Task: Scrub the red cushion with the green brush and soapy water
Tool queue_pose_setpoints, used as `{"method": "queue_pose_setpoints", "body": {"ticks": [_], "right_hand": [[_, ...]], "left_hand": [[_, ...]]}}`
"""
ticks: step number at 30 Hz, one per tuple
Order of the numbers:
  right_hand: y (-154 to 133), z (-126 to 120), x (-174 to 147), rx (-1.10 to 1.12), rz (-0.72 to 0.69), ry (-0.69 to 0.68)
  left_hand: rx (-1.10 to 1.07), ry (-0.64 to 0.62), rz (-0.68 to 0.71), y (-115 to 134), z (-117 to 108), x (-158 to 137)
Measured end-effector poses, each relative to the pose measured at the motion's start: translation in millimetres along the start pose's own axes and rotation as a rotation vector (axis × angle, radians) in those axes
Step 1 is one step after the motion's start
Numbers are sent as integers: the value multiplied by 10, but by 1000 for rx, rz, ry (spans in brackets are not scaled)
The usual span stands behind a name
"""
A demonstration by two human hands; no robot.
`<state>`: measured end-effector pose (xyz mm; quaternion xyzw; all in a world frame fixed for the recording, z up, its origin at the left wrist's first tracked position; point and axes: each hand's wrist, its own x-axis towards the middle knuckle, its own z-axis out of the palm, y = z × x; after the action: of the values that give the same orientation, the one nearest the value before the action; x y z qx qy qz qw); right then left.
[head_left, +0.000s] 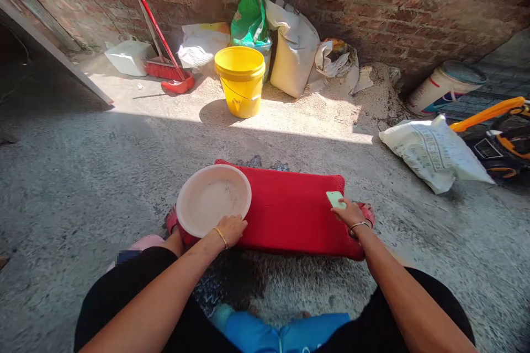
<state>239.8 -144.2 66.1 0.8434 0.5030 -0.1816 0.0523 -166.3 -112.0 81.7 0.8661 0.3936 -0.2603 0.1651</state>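
A round pale pink basin (194, 198) rests on the left end of a low, red-covered bench (285, 209). My left hand (232, 230) is closed over the basin's near right rim. A flat pale green block that looks like a bar of soap (335, 199) is pinched in my right hand (350, 213), at the bench's right end. Its inner side is hidden by my fingers. The basin shows a shallow, pale inside with some dark specks.
A yellow bucket (242, 88) stands beyond the bench, before sacks (292, 47) along the brick wall. A red broom and dustpan (178, 84) lean at back left. A white bag (430, 151) and orange-black machine (505, 146) are at right. Blue cloth (256, 333) lies between my legs.
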Motion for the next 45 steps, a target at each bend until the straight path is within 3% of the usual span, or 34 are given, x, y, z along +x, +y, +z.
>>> {"method": "queue_pose_setpoints", "body": {"ticks": [2,8,13,17,22,26,31,34,37,40,45], "right_hand": [[-128,3,-234,-9,-88,-47],[-261,59,-974,-225,-622,-201],[-365,168,-1284,-275,-822,-293],[-403,151,-1348,-161,-906,-294],[-244,-9,-1235,-42,-918,-294],[-162,-95,-1139,48,-923,-365],[-173,-120,-1050,225,-952,-423],[-121,-154,-960,310,-915,-182],[-2,-201,-912,279,-836,48],[78,-226,-988,258,-859,62],[-58,-211,-1286,84,-970,-54]], "left_hand": [[21,18,-46,81,25,-58],[28,75,-118,625,-16,-274],[-234,190,5,1211,-99,-250],[-315,215,158,1570,-50,-98],[-282,264,191,1822,-31,53],[-257,301,225,1909,-52,119],[-397,385,246,1862,-18,152],[-514,447,49,1703,28,220],[-648,418,-361,1421,63,372],[-674,374,-688,1130,72,579],[-608,365,-808,1012,96,953]]}}
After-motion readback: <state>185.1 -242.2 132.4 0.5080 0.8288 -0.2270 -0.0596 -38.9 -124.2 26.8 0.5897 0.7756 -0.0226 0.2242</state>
